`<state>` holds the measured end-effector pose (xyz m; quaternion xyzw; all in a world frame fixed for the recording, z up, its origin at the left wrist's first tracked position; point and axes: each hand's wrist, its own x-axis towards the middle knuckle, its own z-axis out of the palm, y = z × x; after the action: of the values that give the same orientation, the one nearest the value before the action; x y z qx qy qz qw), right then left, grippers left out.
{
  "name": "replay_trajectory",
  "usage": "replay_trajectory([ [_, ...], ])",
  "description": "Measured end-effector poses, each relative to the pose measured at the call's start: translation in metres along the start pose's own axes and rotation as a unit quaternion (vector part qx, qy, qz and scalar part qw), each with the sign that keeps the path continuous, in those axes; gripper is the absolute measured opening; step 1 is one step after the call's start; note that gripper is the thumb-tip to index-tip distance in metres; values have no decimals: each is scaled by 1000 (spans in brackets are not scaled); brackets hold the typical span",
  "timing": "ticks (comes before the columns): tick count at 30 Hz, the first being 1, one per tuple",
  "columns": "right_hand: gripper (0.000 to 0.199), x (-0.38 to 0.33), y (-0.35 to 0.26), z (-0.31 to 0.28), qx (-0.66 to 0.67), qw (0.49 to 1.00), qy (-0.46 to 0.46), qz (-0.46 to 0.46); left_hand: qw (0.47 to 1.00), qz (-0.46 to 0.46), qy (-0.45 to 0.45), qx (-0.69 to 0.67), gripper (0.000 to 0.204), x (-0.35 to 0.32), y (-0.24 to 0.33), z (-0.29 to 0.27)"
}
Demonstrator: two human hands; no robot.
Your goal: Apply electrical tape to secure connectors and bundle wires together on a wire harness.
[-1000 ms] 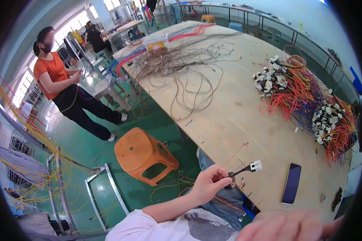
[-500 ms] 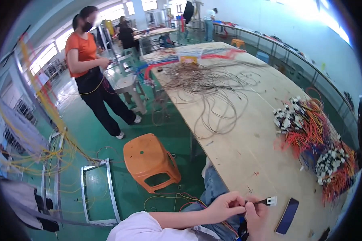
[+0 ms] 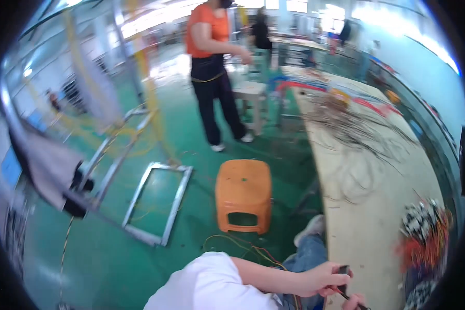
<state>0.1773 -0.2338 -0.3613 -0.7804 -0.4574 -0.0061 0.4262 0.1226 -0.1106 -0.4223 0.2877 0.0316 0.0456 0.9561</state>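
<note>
Two hands, both yours, low in view by the left edge of the table (image 3: 361, 237). Your left hand (image 3: 320, 279) is closed, thumb and fingers pinched around a small dark piece (image 3: 343, 277), blurred, kind unclear. A thin dark cable (image 3: 340, 292) slants down from the same grip, seen against the table, toward your right hand (image 3: 354, 303). Of that hand only a little shows, fingers close to the cable; cannot tell whether it grips. Your denim-clad leg (image 3: 311, 250) lies along the table's left edge. On the table, right side: a bundle of red and orange wires (image 3: 423, 250) with many white connectors (image 3: 419, 219) at its upper end. Far part of the table: a loose tangle of brownish wires (image 3: 341, 119), red and blue strands beyond it. Left of the table, on green floor: an orange stool (image 3: 243, 186); farther left, a metal frame (image 3: 176, 204). Beyond the stool, also left of the table, a co-worker in an orange top (image 3: 212, 31) stands next to a pale stool (image 3: 250, 90).
</note>
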Motion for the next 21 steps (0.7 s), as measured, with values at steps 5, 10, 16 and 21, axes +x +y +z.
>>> replay_trajectory([
  [5, 47, -6, 32, -5, 151, 970, 78, 171, 982, 124, -109, 88, 23, -1, -1, 10],
  [10, 34, 7, 13, -15, 30, 991, 11, 128, 964, 125, -51, 231, 35, -19, 20, 17],
  [16, 45, 0, 51, 4, 9, 999, 36, -2, 900, 264, -12, 346, 31, -4, -11, 0],
  [21, 37, 0, 29, 10, 49, 997, 44, -28, 864, 344, -4, 368, 28, 0, -5, -3],
])
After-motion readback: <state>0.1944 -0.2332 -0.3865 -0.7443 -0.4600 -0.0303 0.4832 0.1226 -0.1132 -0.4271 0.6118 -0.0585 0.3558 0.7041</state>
